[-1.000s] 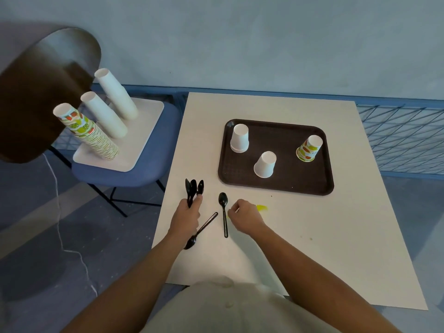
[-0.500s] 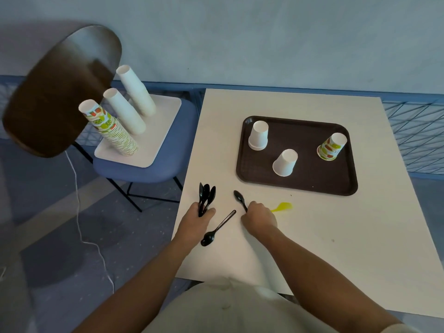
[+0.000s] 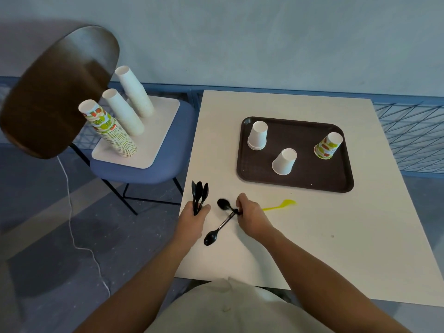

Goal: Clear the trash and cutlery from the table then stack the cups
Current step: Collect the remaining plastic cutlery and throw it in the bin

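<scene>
Clenching a bundle of black spoons [image 3: 199, 194] in the left grip [image 3: 194, 218], handles in the fist, bowls fanned up and away at the near-left edge of the counter [image 3: 336, 248]. Pinching a single black spoon [image 3: 224, 205] by the handle in the right grip [image 3: 249, 216], bowl blurred and aimed left toward the bundle. Between the two wrists, a loose black spoon [image 3: 217, 230] lying diagonal on the counter, handle tip meeting the right fingers; cannot tell if pinched too. Just right of the right grip, a yellow spoon [image 3: 280, 205] flat on the counter. Farther back, a brown tray [image 3: 300, 181] carrying a short white cup stack [image 3: 257, 135], a lone white cup [image 3: 284, 162] and a patterned cup [image 3: 328, 145], all upside down and apart. Off to the left, a blue chair [image 3: 149, 169] with a white board [image 3: 158, 131] bearing a tall patterned stack [image 3: 108, 131] and two tall white stacks [image 3: 122, 114]. Green and orange fruit print on the patterned cups; any lettering too small to read. Versus half a second ago: single spoon then flat on the counter under the right fingers, now raised and swung leftward; more of the yellow spoon uncovered; left bundle and tray cups unchanged.
</scene>
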A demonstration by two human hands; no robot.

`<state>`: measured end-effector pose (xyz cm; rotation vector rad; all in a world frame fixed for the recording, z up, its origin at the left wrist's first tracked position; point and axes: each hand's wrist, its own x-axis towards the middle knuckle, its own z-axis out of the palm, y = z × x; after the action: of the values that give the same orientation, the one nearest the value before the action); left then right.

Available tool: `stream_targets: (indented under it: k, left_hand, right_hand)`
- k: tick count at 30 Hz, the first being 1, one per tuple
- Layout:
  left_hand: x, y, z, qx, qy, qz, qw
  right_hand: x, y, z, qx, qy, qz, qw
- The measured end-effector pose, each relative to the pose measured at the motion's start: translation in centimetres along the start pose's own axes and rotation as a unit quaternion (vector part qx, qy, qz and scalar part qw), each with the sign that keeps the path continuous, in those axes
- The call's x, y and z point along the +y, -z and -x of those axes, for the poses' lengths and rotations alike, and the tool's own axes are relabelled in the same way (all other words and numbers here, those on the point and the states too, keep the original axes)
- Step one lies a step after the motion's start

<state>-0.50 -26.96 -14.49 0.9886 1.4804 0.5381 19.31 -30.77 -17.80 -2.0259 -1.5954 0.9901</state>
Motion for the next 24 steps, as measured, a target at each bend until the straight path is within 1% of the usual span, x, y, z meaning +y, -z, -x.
stream_targets:
  k: [4,7,9,12,16,17,19,21,22,24]
  left_hand:
    - [-0.1,0.8,0.3,0.001,-0.005,-0.007,1.000]
    - [-0.1,1.0,0.5,-0.004,-0.005,-0.011,1.000]
    - [-0.2,1.1,0.7,-0.009,-0.007,-0.017,1.000]
    - [-0.3,1.2,0.7,-0.013,-0.015,-0.036,0.999]
    - [-0.6,1.5,0.5,-0.009,-0.033,-0.035,0.999]
    - [-0.7,1.7,0.4,-0.006,-0.038,-0.033,0.999]
    - [-0.8,1.9,0.1,-0.002,-0.037,-0.023,0.999]
    - [-0.7,1.8,-0.2,0.000,-0.026,-0.017,1.000]
    - [-0.7,1.6,-0.4,-0.002,-0.021,-0.017,1.000]
    - [-0.3,1.2,-0.6,-0.013,-0.010,-0.025,1.000]
  right_hand:
    - [-1.1,-1.4,-0.1,-0.048,0.033,0.056,0.997]
    - [-1.3,-2.5,-0.1,-0.084,0.062,0.160,0.982]
    - [-1.1,-3.1,0.0,-0.092,0.078,0.227,0.966]
    - [-0.6,-3.3,0.2,-0.086,0.103,0.273,0.952]
    - [0.5,-3.0,0.4,-0.042,0.143,0.313,0.938]
    - [0.7,-2.7,0.6,-0.026,0.136,0.300,0.944]
    - [0.8,-1.7,0.9,0.010,0.090,0.219,0.971]
    - [1.1,-0.7,1.1,0.061,0.000,0.099,0.993]
    - [1.4,-0.2,1.2,0.089,-0.051,0.040,0.994]
    - [1.9,0.6,1.3,0.127,-0.153,-0.082,0.977]
